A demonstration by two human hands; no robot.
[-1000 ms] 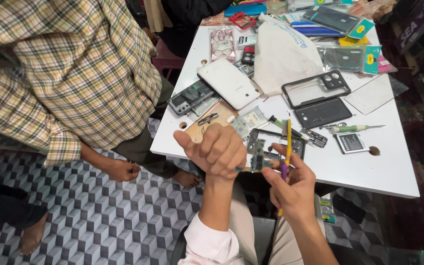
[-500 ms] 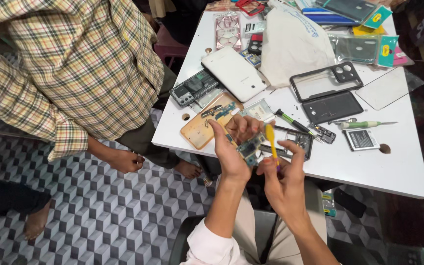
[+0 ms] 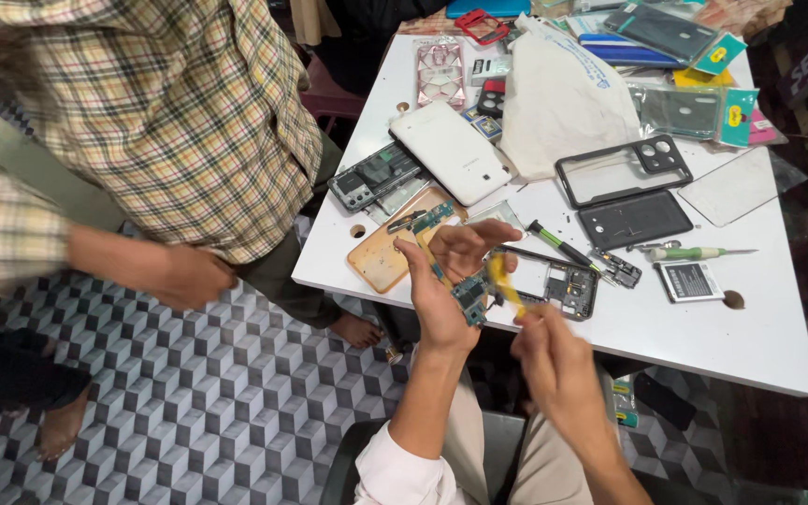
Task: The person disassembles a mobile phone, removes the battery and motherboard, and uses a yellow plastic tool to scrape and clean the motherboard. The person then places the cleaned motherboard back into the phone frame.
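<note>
Here my left hand pinches a small green circuit board just above the near edge of the white surface. My right hand grips a yellow pry tool, its tip at the board. Just beyond lies an opened phone frame, with a green-handled screwdriver and a battery near it.

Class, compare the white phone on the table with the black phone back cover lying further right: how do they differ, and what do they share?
The white phone is glossy and plain; the black back cover is matt with holes in it. The white phone lies at a steep diagonal, partly over an opened phone; the black back cover lies nearly level on the table. Both are flat rectangles, untouched.
</note>
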